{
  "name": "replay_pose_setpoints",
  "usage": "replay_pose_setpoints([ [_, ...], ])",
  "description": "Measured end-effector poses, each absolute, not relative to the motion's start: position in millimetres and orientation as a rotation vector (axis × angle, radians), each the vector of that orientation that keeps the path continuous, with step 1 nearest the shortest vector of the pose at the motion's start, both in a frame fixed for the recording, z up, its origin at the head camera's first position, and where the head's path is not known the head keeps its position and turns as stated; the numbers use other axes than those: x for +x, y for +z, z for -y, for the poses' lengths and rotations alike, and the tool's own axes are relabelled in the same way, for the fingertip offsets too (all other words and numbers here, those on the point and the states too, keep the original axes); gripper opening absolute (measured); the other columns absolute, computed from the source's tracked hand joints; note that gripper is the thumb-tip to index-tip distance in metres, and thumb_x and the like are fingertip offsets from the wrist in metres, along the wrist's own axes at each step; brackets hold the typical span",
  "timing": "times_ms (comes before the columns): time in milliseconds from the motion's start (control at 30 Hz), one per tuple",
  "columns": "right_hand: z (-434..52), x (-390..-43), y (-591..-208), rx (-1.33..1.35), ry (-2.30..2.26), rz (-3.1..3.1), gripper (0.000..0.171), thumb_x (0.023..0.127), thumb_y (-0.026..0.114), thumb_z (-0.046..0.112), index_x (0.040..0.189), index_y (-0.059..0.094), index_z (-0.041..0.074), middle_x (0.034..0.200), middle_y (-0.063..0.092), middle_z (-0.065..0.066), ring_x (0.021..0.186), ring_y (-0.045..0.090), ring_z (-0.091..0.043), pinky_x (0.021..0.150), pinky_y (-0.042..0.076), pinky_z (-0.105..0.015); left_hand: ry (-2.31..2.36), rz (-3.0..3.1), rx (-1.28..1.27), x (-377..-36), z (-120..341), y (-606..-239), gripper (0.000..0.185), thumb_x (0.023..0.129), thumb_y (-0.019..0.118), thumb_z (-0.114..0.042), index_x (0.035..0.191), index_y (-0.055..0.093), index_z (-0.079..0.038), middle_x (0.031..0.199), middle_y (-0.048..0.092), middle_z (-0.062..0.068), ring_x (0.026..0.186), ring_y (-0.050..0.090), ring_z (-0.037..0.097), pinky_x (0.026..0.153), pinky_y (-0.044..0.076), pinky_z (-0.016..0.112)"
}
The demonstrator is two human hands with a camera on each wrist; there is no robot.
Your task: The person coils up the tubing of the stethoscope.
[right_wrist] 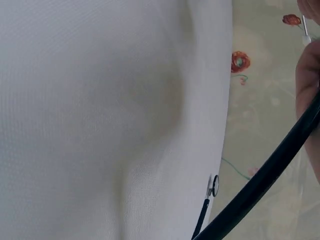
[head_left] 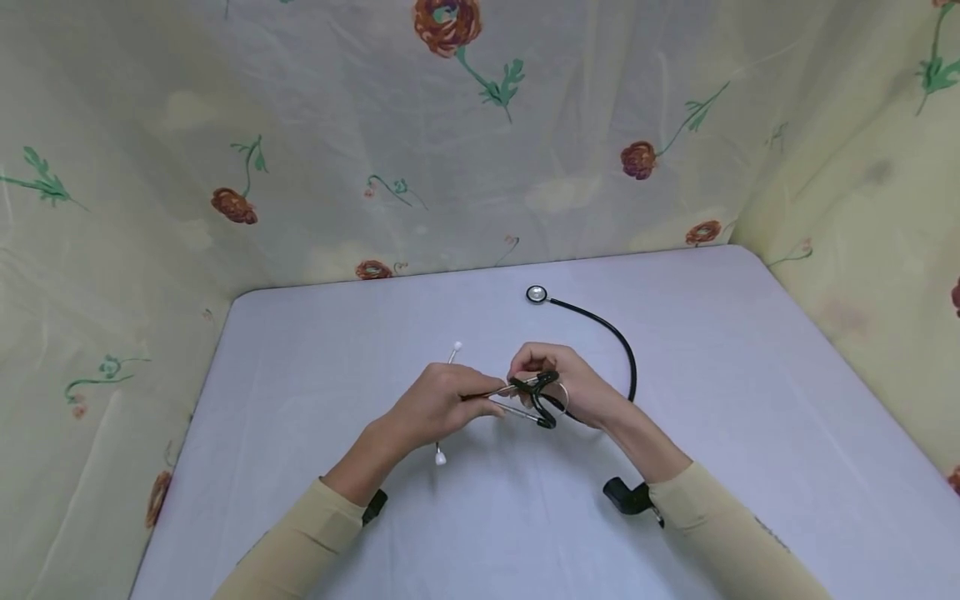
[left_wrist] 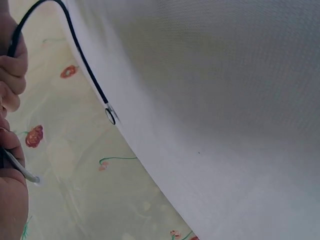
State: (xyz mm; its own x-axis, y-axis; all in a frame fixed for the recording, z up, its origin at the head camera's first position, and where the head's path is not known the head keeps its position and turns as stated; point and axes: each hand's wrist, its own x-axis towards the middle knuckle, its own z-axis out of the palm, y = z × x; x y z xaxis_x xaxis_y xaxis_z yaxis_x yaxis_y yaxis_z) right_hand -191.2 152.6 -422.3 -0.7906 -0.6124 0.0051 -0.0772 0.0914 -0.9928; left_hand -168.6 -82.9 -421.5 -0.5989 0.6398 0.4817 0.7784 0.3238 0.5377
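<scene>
Both hands meet over a pale table (head_left: 750, 400). Left hand (head_left: 435, 408) grips the stethoscope (head_left: 543, 400) by its metal ear tubes; right hand (head_left: 570, 383) pinches the black tubing, whose chest piece (head_left: 536, 294) lies farther back on the table.

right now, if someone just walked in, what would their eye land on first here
First the two hands meeting mid-table: the left hand and right hand both grip the stethoscope where its metal ear tubes join the black tubing. From there the tubing arcs away to the shiny chest piece, lying near the far edge of the pale table. Behind it hangs a yellowish floral cloth.
</scene>
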Motion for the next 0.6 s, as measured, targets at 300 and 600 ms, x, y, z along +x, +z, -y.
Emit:
replay_pose_setpoints([
  [300,-147,-183,-425,-0.634,-1.743,-2.067,0.02,0.098,0.058,0.012,0.1,0.061,-0.008,0.075,0.064,-0.005,0.066,0.058,-0.016,0.067,0.048,-0.033,-1.137,2.436,-1.117,-168,81,-424,0.021,0.083,0.079,-0.022,0.101,0.078,-0.01,0.089,0.077,-0.001,0.067,0.059,0.003,0.061,0.047,0.015],
  [600,-142,-174,-431,-0.546,-1.686,-2.191,0.019,0.096,0.062,0.008,0.109,0.065,-0.006,0.08,0.065,-0.023,0.062,0.058,-0.01,0.065,0.049,-0.025,-1.107,2.506,-0.946,-170,85,-420,0.017,0.083,0.08,-0.025,0.095,0.078,-0.014,0.078,0.072,-0.005,0.061,0.05,0.003,0.056,0.039,0.016],
])
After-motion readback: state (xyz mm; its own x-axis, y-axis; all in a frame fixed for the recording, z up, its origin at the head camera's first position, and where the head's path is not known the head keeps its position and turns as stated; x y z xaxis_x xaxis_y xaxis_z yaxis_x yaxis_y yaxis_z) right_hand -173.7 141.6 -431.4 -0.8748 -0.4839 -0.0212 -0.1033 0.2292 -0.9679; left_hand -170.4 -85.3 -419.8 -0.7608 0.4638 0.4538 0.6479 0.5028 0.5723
